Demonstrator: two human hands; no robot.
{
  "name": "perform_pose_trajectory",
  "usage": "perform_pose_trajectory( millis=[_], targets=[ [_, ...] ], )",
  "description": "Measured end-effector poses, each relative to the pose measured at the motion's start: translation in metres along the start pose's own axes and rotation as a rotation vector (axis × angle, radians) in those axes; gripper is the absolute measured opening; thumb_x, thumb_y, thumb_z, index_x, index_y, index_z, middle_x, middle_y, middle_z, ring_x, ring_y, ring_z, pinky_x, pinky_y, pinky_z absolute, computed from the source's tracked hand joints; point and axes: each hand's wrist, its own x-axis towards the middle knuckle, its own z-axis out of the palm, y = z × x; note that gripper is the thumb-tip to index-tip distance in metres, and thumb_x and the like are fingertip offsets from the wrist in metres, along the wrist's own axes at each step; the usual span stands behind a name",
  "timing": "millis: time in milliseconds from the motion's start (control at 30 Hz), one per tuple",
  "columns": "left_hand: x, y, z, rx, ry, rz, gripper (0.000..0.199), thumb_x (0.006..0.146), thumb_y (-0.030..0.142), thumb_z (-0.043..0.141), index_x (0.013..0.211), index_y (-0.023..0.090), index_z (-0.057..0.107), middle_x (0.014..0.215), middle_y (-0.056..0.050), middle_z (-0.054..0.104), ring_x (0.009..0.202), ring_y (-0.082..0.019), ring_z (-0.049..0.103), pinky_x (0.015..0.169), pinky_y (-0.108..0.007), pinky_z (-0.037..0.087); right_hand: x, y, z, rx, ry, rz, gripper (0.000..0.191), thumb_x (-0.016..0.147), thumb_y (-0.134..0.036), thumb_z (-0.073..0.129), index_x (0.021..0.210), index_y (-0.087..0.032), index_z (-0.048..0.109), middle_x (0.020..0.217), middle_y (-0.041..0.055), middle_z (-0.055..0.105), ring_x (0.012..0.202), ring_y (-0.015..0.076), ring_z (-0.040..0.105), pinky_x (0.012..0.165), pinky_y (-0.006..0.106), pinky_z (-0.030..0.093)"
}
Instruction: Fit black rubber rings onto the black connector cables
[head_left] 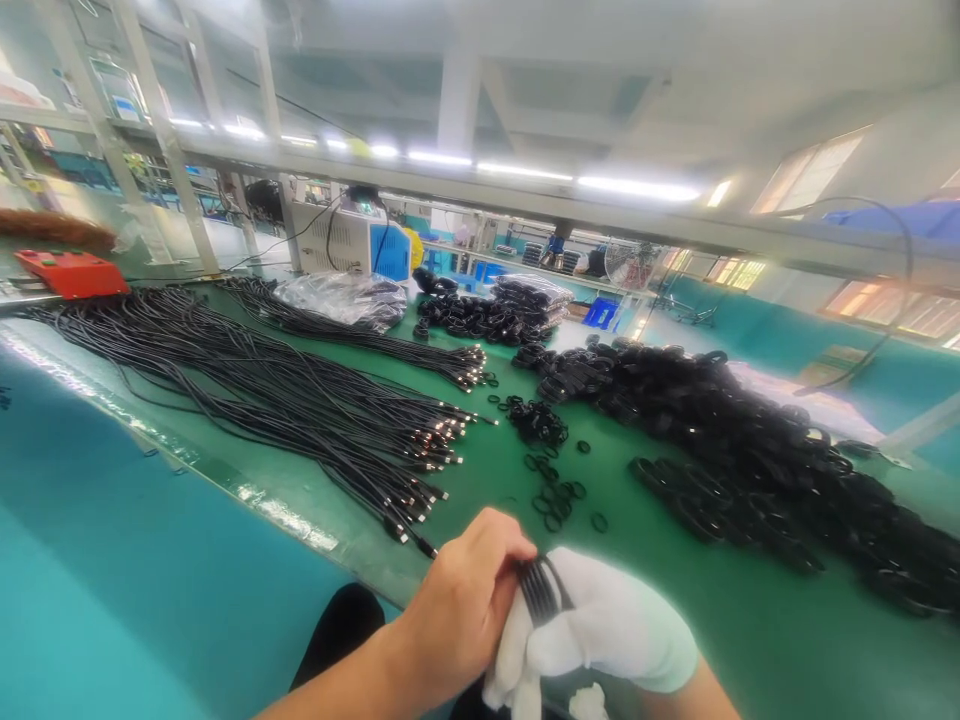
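Close to me at the table's front edge, a black cable wound into a small coil [538,592] is between my two hands. My bare left hand [463,595] is closed on the coil's left side, thumb and fingers pressed at its top. My right hand [611,622], in a white glove, wraps the coil from the right; its gloved fingers partly hide the lower end. Just beyond lie small black rings [559,503], loose and in a little heap. To the left, straight black cables [247,375] with metal plug ends are spread along the table.
A large heap of coiled black cables [720,430] covers the right side of the green table [622,590]. At the back are a clear plastic bag [341,298], a white and blue machine [349,240] and stacked bagged coils [529,295]. A red box [71,273] sits far left.
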Motion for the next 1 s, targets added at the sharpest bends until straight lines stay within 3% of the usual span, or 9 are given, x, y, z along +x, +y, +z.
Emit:
perform_pose_trajectory(
  millis=[133,300,367,467,533,667,833,933,1000],
  targets=[
    [0.005,-0.005,0.000,0.011,-0.033,0.113,0.023,0.084,0.003,0.043,0.099,0.019,0.050,0.088,-0.003,0.056,0.080,-0.013,0.055,0.070,-0.023,0.046,-0.003,-0.004,0.003,-0.024,0.022,0.008,0.023,0.076,-0.027,0.062,0.080,-0.007,0.074,0.072,0.0103,0.071,0.070,0.0181,0.065,0.072,0.029,0.050],
    [0.005,-0.003,0.002,0.075,0.131,0.281,0.027,0.084,0.000,0.041,0.103,0.017,0.052,0.089,-0.006,0.058,0.082,-0.014,0.057,0.071,-0.023,0.047,-0.006,-0.004,0.011,0.015,0.151,-0.048,0.024,0.073,-0.029,0.065,0.077,-0.007,0.073,0.069,0.0094,0.069,0.070,0.0183,0.063,0.071,0.030,0.051],
    [0.007,0.002,0.000,0.067,0.091,0.239,0.028,0.085,0.001,0.041,0.105,0.017,0.052,0.089,-0.006,0.058,0.081,-0.013,0.057,0.072,-0.022,0.047,-0.007,-0.003,0.012,0.002,0.159,-0.048,0.029,0.073,-0.035,0.064,0.075,-0.007,0.072,0.065,0.0086,0.067,0.069,0.0180,0.062,0.071,0.030,0.051],
    [0.013,0.011,-0.007,0.068,-0.123,0.147,0.035,0.085,0.004,0.041,0.116,0.017,0.050,0.093,-0.006,0.058,0.083,-0.014,0.057,0.075,-0.022,0.049,-0.008,0.000,0.011,-0.057,0.125,0.006,0.036,0.071,-0.044,0.065,0.073,-0.008,0.071,0.064,0.0073,0.066,0.064,0.0170,0.061,0.067,0.029,0.050],
    [0.017,0.015,-0.011,0.106,-0.203,0.167,0.034,0.085,0.006,0.042,0.116,0.017,0.053,0.093,-0.007,0.058,0.082,-0.014,0.057,0.073,-0.022,0.049,-0.008,0.001,0.010,-0.076,0.116,0.034,0.038,0.067,-0.047,0.068,0.074,-0.009,0.070,0.065,0.0062,0.066,0.062,0.0162,0.060,0.065,0.028,0.050],
    [0.024,0.017,-0.016,0.158,-0.167,0.228,0.022,0.086,0.012,0.044,0.102,0.014,0.059,0.088,-0.007,0.059,0.077,-0.014,0.057,0.070,-0.022,0.048,-0.010,-0.002,0.014,-0.083,0.149,0.032,0.043,0.073,-0.050,0.063,0.082,-0.009,0.070,0.070,0.0071,0.068,0.069,0.0177,0.062,0.071,0.031,0.050],
    [0.029,0.021,-0.022,0.160,-0.252,0.178,0.022,0.087,0.013,0.042,0.101,0.015,0.059,0.091,-0.007,0.059,0.080,-0.014,0.057,0.071,-0.022,0.048,-0.023,-0.011,0.033,-0.183,0.390,-0.002,0.047,0.090,-0.050,0.043,0.088,-0.011,0.068,0.080,0.0092,0.069,0.080,0.0211,0.064,0.075,0.034,0.050],
    [0.034,0.026,-0.022,0.172,-0.252,0.189,0.021,0.088,0.015,0.041,0.099,0.017,0.060,0.090,-0.007,0.059,0.079,-0.014,0.058,0.070,-0.021,0.048,-0.034,-0.013,0.042,-0.215,0.467,-0.018,0.037,0.091,-0.045,0.046,0.102,-0.015,0.062,0.099,0.0068,0.065,0.087,0.0189,0.062,0.078,0.036,0.051],
    [0.037,0.029,-0.022,0.180,-0.253,0.210,0.021,0.088,0.014,0.042,0.099,0.017,0.060,0.089,-0.007,0.059,0.078,-0.014,0.057,0.070,-0.021,0.048,-0.041,-0.013,0.042,-0.236,0.504,-0.032,0.038,0.089,-0.048,0.048,0.104,-0.016,0.061,0.102,0.0063,0.064,0.089,0.0208,0.062,0.080,0.038,0.050]
  ],
)
